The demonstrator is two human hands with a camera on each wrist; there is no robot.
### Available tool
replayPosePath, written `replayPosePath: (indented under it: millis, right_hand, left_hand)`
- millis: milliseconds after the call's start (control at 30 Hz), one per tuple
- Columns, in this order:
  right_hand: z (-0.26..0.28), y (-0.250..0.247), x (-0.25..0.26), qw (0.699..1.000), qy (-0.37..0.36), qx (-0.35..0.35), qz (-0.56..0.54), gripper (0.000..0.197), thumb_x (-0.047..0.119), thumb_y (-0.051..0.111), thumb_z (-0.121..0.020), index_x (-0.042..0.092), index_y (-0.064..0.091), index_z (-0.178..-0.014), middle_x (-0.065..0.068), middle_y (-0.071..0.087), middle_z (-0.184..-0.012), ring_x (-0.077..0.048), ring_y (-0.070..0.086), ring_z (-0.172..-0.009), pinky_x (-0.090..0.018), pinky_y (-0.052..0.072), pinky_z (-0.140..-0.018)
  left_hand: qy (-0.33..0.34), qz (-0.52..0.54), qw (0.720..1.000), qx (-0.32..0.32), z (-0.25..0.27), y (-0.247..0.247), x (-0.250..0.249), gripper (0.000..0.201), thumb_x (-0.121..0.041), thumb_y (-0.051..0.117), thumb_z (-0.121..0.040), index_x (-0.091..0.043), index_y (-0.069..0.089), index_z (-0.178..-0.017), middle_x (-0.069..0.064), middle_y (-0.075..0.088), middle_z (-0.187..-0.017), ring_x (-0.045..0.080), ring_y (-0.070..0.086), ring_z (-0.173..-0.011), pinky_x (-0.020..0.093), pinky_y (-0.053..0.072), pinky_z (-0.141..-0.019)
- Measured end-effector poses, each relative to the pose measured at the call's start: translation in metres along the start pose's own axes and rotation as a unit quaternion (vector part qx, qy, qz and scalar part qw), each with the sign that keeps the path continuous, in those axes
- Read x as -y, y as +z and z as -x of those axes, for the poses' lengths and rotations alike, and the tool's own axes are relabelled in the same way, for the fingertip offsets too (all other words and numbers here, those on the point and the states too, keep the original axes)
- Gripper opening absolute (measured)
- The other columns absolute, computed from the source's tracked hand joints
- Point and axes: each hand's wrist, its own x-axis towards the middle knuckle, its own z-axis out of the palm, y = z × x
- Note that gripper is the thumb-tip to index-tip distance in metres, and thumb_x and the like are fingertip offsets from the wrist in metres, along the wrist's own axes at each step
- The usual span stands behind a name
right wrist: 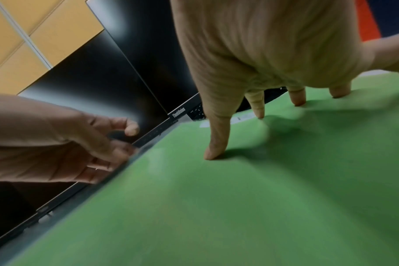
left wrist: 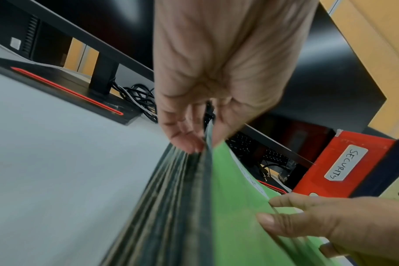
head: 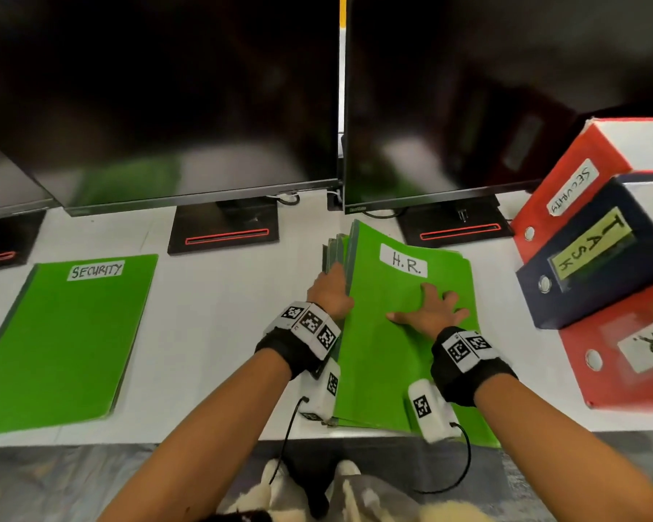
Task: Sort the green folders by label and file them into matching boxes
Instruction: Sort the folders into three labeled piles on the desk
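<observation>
A stack of green folders lies on the white table, right of centre. Its top folder carries the label H.R.. My left hand pinches the dark left edge of that H.R. folder, thumb on one side and fingers on the other, tilting it up off the stack's edges. My right hand lies spread on the cover, with its fingertips pressing the green sheet. A separate folder labelled SECURITY lies flat at the left.
Three boxes lean at the right: a red one marked SECURITY, a dark blue one marked TASK, and a red one marked H.R.. Two dark monitors with black stands line the back. The table's front edge is near me.
</observation>
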Motion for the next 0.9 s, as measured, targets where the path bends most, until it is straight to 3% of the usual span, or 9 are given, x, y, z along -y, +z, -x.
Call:
replayPosePath:
  millis: [67, 167, 233, 300, 400, 500, 633, 733, 900]
  right_hand:
    - [0.000, -0.001, 0.002, 1.000, -0.002, 0.001, 0.010, 0.100, 0.053, 0.075, -0.066, 0.026, 0.022, -0.145, -0.019, 0.015, -0.150, -0.040, 0.012, -0.140, -0.049, 0.007, -0.115]
    - [0.000, -0.004, 0.011, 1.000, -0.012, 0.015, 0.016, 0.099, 0.053, 0.075, -0.066, 0.025, 0.022, -0.145, -0.021, 0.015, -0.150, -0.039, 0.012, -0.141, -0.052, 0.003, -0.114]
    - [0.001, -0.006, 0.018, 1.000, -0.012, 0.015, 0.008, 0.099, 0.053, 0.075, -0.066, 0.026, 0.022, -0.145, -0.022, 0.015, -0.150, -0.040, 0.012, -0.141, -0.053, 0.003, -0.114]
    - [0.004, -0.001, 0.027, 1.000, -0.020, 0.016, 0.007, 0.100, 0.055, 0.075, -0.064, 0.028, 0.022, -0.145, -0.022, 0.015, -0.151, -0.041, 0.012, -0.141, -0.054, 0.005, -0.114]
    - [0.017, 0.014, 0.046, 0.999, -0.049, 0.024, -0.001, 0.098, 0.054, 0.076, -0.064, 0.029, 0.025, -0.144, -0.021, 0.018, -0.149, -0.042, 0.014, -0.140, -0.051, 0.007, -0.114]
    - [0.032, 0.031, 0.069, 0.997, -0.065, 0.018, -0.028, 0.103, 0.055, 0.077, -0.062, 0.033, 0.021, -0.145, -0.020, 0.014, -0.150, -0.043, 0.011, -0.139, -0.053, 0.012, -0.113]
    - [0.049, 0.053, 0.105, 0.997, -0.067, 0.017, -0.041, 0.112, 0.058, 0.077, -0.059, 0.038, 0.011, -0.146, -0.020, -0.001, -0.155, -0.043, 0.003, -0.141, -0.064, 0.015, -0.110]
    - [0.059, 0.068, 0.132, 0.995, -0.092, -0.016, -0.044, 0.112, 0.057, 0.077, -0.060, 0.035, 0.009, -0.147, -0.021, 0.006, -0.154, -0.041, 0.010, -0.141, -0.062, 0.016, -0.108]
    - [0.067, 0.101, 0.166, 0.987, -0.138, -0.012, -0.085, 0.095, 0.039, 0.078, -0.068, 0.021, 0.023, -0.143, -0.022, 0.027, -0.143, -0.039, 0.026, -0.134, -0.048, 0.029, -0.108]
  left_hand:
    - [0.026, 0.039, 0.999, 0.000, 0.001, -0.005, 0.002, 0.030, 0.008, 0.045, -0.080, -0.022, 0.040, -0.081, 0.002, 0.045, -0.071, 0.025, 0.048, -0.074, 0.028, 0.037, -0.062]
    - [0.037, 0.108, 0.993, 0.005, 0.002, -0.015, 0.004, 0.033, 0.010, 0.043, -0.080, -0.019, 0.040, -0.095, -0.003, 0.040, -0.067, 0.014, 0.040, -0.060, 0.022, 0.032, -0.055]
    - [0.010, 0.188, 0.982, 0.023, 0.001, -0.021, 0.003, 0.045, 0.004, 0.050, -0.082, -0.014, 0.033, -0.119, 0.000, 0.046, -0.074, 0.014, 0.046, -0.066, 0.027, 0.042, -0.064]
    - [-0.033, 0.250, 0.967, 0.046, 0.001, -0.029, 0.007, 0.061, -0.006, 0.059, -0.083, -0.016, 0.024, -0.132, 0.009, 0.056, -0.098, 0.025, 0.058, -0.090, 0.037, 0.050, -0.084]
    - [-0.032, 0.181, 0.982, 0.049, 0.002, -0.041, 0.025, 0.048, -0.008, 0.060, -0.086, -0.006, 0.045, -0.131, 0.015, 0.057, -0.126, 0.032, 0.057, -0.114, 0.041, 0.048, -0.097]
    - [-0.030, 0.234, 0.972, 0.010, 0.005, -0.059, 0.057, 0.040, 0.007, 0.051, -0.088, 0.000, 0.053, -0.127, 0.020, 0.057, -0.128, 0.033, 0.058, -0.112, 0.042, 0.047, -0.098]
    - [-0.054, 0.361, 0.931, -0.030, 0.013, -0.101, 0.110, 0.044, 0.013, 0.041, -0.091, 0.001, 0.045, -0.133, 0.021, 0.053, -0.130, 0.032, 0.059, -0.099, 0.037, 0.054, -0.080]
    - [-0.087, 0.365, 0.926, -0.047, 0.023, -0.130, 0.152, 0.041, 0.005, 0.042, -0.094, -0.004, 0.044, -0.134, 0.016, 0.055, -0.129, 0.033, 0.056, -0.112, 0.047, 0.043, -0.101]
    - [-0.174, 0.229, 0.950, -0.117, 0.027, -0.148, 0.207, 0.041, -0.011, 0.053, -0.092, 0.002, 0.043, -0.130, 0.021, 0.054, -0.128, 0.036, 0.053, -0.118, 0.047, 0.042, -0.103]
